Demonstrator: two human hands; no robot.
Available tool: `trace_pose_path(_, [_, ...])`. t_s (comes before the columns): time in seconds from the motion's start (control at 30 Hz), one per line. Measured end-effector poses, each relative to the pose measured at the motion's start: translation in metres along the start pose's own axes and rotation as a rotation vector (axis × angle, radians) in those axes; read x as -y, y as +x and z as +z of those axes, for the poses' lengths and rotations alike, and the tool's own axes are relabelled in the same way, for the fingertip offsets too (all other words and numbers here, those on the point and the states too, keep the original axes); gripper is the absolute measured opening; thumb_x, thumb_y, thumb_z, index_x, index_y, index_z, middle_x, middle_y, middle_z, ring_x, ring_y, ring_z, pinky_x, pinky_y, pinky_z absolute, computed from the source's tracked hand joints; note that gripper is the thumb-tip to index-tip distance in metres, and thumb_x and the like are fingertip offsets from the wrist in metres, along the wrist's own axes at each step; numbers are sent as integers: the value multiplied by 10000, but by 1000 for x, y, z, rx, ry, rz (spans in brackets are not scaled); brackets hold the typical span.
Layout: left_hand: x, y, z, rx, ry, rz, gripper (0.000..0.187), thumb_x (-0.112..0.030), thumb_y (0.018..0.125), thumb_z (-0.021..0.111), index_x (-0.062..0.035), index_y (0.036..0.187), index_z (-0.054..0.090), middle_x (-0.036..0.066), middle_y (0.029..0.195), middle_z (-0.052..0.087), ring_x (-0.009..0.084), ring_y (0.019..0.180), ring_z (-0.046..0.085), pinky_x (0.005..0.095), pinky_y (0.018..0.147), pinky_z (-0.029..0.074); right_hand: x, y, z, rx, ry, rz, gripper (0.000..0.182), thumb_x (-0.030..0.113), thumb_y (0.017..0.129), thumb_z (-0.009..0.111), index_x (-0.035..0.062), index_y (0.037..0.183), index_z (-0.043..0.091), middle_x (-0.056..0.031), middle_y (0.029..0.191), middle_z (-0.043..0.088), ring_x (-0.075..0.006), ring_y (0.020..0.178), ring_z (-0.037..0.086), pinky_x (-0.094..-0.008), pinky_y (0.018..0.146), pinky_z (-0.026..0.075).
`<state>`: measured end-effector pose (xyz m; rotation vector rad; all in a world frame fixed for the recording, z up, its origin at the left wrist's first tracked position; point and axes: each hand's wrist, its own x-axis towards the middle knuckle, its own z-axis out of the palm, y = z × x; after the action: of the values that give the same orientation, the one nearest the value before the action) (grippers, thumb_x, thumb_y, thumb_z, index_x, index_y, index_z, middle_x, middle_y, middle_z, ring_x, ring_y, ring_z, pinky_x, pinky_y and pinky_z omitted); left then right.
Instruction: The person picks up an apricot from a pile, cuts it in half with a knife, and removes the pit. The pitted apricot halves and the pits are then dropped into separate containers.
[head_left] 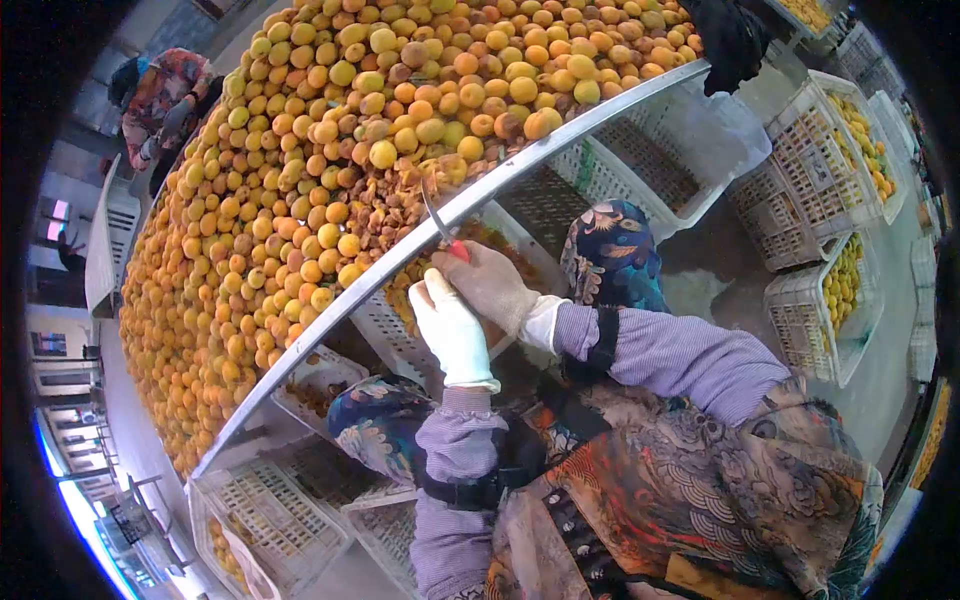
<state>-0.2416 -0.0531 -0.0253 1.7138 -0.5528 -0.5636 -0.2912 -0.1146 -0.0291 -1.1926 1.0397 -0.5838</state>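
Observation:
My right hand [492,285], in a pale, soiled glove, grips a knife [435,214] by its red handle. Its curved blade points up over the metal rim [570,132] of the sorting table. Close beside it, my left hand [448,328] wears a white glove with its fingers bent together; whatever they hold is hidden. Beyond the rim lies a big heap of yellow-orange apricots [290,200]. Nearest the blade, brownish split apricot pieces [395,212] are piled against the rim. Below my hands, a white crate [395,335] stands partly hidden, with orange pieces in view.
Under the table are more crates, including an empty-looking white crate [690,150] and a slatted crate [275,515] at lower left. Stacked crates of yellow fruit [845,285] stand at right. Another person [165,105] works at far left; a dark glove [728,45] rests by the rim's upper end.

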Motion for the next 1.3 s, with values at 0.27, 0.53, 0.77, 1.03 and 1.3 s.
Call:
trace_pose_path(0.27, [0,-10,1,5,141,72,281,-212,952,351,17,1011,504,161,993,527,320,920,526,354,822,405,-7,-3,0,-121,-38,-114,294,333,824,561,42,849,603,-157,739,615,-294,703,595,-373,667,453])
trace_pose_path(0.53, [28,-2,4,97,-388,-172,284,-264,969,356,-51,1070,514,108,1047,541,207,952,547,313,826,454,4,-10,-5,-60,-251,-217,248,270,805,565,33,858,612,-165,749,622,-293,721,610,-370,668,464])
trace_pose_path(0.77, [-18,-13,5,99,-625,-557,299,-369,944,408,-124,1055,537,59,1027,572,177,902,589,335,738,515,12,-13,-13,14,-364,-299,237,278,791,579,53,856,615,-170,722,616,-331,703,610,-392,647,466])
trace_pose_path(1.03, [1,-18,-18,329,-818,-609,576,21,664,685,15,1179,427,162,1086,569,197,957,600,322,773,526,17,-9,-19,156,-626,-484,246,325,762,563,85,787,608,-164,737,621,-357,733,612,-440,648,476])
trace_pose_path(1.3, [56,0,-23,1081,-1465,-553,346,-178,932,385,15,1214,434,154,1118,562,247,950,603,353,749,546,33,-12,-20,207,-504,-625,167,242,722,642,83,748,598,-152,689,581,-354,661,586,-409,585,459])
